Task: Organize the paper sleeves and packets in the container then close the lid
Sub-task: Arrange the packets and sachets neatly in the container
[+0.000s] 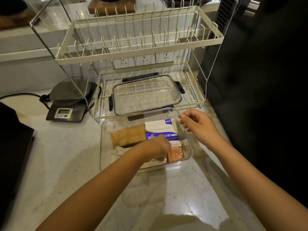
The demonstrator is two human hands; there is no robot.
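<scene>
Clear plastic container (188, 148), rectangular, rounded corners, sits open on speckled stone counter (70, 157). Inside: brown paper sleeves (128, 135) far left; white-and-purple tissue packet (160, 129) far right; small orange packet (175, 153) near right; crumpled white paper (119, 151) near left. Left hand (158, 148) reaches inside, fingers curled down beside orange packet, grip hidden, cannot tell what it holds. Right hand (198, 125) hovers over right rim, fingers loosely curled, holding nothing. Transparent lid (146, 94), black latches, lies on lower tier of cream wire rack (140, 52). Grey digital scale (66, 110) far left.

- Left hand (157, 148) is reaching into the clear container (106, 124), beside the orange packet (176, 153).
- Right hand (198, 126) is hovering above the right rim, fingers loosely curled.
- Lid (146, 95) is lying on the rack (191, 97).
</scene>
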